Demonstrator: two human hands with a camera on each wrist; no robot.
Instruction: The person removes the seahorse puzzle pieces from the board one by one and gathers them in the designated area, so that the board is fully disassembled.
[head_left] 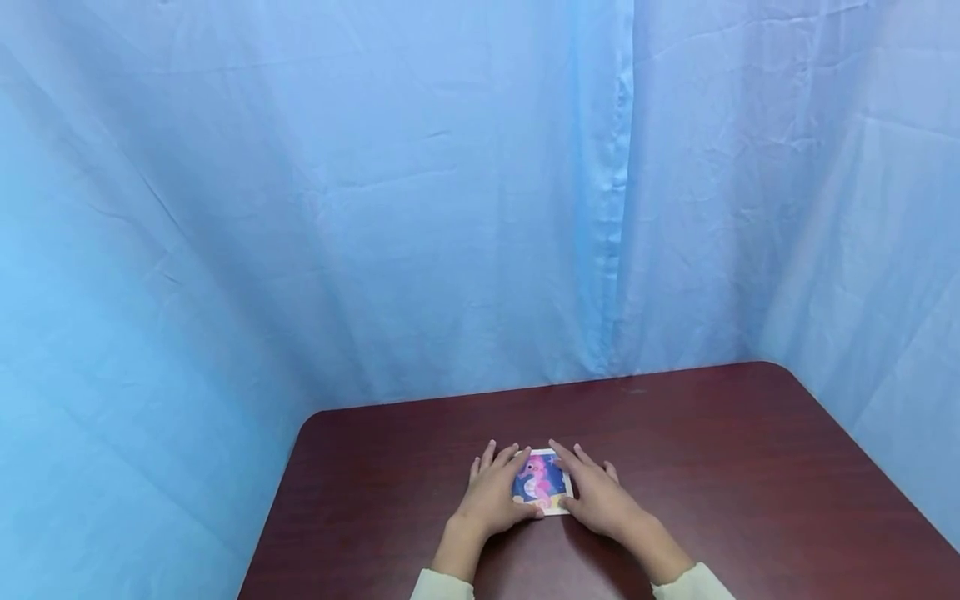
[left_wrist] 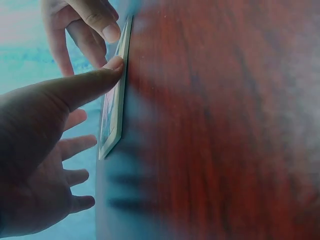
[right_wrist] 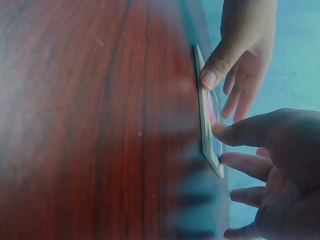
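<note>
A small, thin square board (head_left: 538,482) lies flat on the dark red-brown table (head_left: 712,467), its pale border framing a pink seahorse on blue. At its left side is my left hand (head_left: 492,495), thumb on the near border and fingers spread along the left and far edges. My right hand (head_left: 604,503) flanks the right side, its thumb at the near right corner and its fingers reaching over the far right part. In the left wrist view the left thumb (left_wrist: 95,84) rests on the board's near edge (left_wrist: 119,112). Both hands have loosely extended fingers.
Light blue curtains (head_left: 420,208) hang behind the table and on both sides. The table's far edge has rounded corners and stands close to the cloth. Pale sleeves (head_left: 693,582) cover the forearms near the bottom of the head view.
</note>
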